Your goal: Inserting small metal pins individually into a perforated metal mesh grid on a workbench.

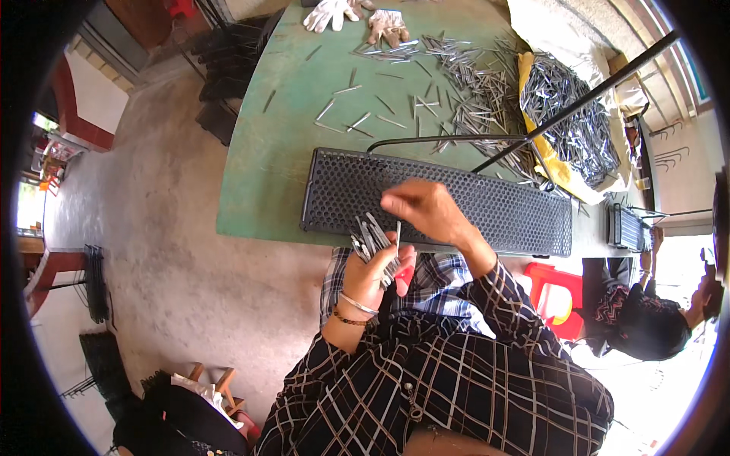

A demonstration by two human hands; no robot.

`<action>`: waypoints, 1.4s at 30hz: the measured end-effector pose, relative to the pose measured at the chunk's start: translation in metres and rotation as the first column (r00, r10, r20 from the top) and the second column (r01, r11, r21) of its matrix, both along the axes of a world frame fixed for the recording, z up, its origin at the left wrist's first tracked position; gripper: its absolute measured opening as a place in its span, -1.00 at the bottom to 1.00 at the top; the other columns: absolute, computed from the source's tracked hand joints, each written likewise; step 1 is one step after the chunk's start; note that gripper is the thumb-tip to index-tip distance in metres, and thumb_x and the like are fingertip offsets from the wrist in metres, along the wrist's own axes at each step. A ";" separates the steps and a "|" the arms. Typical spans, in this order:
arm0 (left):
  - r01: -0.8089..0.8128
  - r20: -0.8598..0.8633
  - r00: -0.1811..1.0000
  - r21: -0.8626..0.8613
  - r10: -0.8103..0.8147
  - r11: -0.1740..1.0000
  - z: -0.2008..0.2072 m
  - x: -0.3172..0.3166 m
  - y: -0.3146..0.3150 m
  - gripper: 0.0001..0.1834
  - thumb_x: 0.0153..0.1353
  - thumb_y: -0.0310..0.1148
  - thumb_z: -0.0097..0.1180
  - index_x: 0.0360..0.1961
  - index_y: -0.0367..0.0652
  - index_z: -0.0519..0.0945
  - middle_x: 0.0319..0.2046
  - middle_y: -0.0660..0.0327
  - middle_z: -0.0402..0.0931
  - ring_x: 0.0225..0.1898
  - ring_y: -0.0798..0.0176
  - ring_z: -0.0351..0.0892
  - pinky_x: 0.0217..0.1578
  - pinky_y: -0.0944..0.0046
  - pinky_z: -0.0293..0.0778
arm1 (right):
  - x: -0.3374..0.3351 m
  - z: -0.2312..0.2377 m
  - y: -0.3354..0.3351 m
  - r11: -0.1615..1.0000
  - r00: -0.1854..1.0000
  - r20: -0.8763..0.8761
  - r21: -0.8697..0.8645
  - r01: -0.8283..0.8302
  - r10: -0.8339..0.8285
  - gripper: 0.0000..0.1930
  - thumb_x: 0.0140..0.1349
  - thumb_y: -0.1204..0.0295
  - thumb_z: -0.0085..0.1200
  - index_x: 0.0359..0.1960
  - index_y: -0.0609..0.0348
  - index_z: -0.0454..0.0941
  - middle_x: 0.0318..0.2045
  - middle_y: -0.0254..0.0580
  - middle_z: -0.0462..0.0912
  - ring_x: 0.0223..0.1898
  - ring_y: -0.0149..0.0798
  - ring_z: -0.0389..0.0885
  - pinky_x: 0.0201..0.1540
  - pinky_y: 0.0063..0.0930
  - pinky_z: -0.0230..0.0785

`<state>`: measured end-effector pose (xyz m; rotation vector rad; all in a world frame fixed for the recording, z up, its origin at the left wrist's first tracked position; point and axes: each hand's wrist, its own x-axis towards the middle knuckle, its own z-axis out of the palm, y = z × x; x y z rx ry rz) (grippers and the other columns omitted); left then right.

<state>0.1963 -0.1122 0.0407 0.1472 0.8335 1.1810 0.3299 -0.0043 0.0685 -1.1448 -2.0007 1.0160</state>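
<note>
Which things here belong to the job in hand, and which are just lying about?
Likely part of the job:
- thin metal pieces held in the left hand
- black perforated rack under the right hand
- loose metal pieces and the open sack of them

Apparently just lying about:
- work gloves
- red plastic seat

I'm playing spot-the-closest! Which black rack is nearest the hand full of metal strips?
The long black rack just beyond the person's left hand. The other rack is at the picture's far right, by another person's hand.
</note>
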 end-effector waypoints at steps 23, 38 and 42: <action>0.162 -0.044 0.985 -0.052 -0.164 0.985 -0.014 0.009 -0.007 -0.72 0.14 -0.53 0.06 -0.10 -0.36 0.44 -0.29 0.03 0.55 -0.29 0.16 0.60 -0.34 0.27 0.58 | -0.016 -0.032 0.041 0.836 0.954 -0.081 0.464 0.292 -0.288 -0.78 0.07 0.48 0.16 -0.20 0.17 0.56 -0.46 -0.13 0.59 -0.48 -0.22 0.55 -0.42 -0.47 0.40; 0.154 -0.063 0.986 -0.044 -0.156 0.987 -0.014 0.008 -0.007 -0.72 0.16 -0.49 0.03 -0.10 -0.36 0.44 -0.32 0.06 0.55 -0.34 0.22 0.58 -0.37 0.29 0.57 | -0.013 -0.036 0.039 0.817 0.966 0.030 0.541 0.200 -0.257 -0.79 0.07 0.47 0.14 -0.23 0.19 0.56 -0.46 -0.14 0.58 -0.43 -0.10 0.53 -0.35 -0.35 0.38; 0.132 -0.047 0.990 -0.043 -0.134 0.990 -0.012 0.009 -0.006 -0.72 0.15 -0.49 0.02 -0.11 -0.36 0.45 -0.35 0.08 0.55 -0.39 0.26 0.57 -0.41 0.32 0.56 | -0.014 -0.036 0.037 0.810 0.962 0.005 0.540 0.228 -0.273 -0.80 0.07 0.47 0.14 -0.24 0.20 0.56 -0.46 -0.13 0.58 -0.42 -0.10 0.53 -0.34 -0.35 0.39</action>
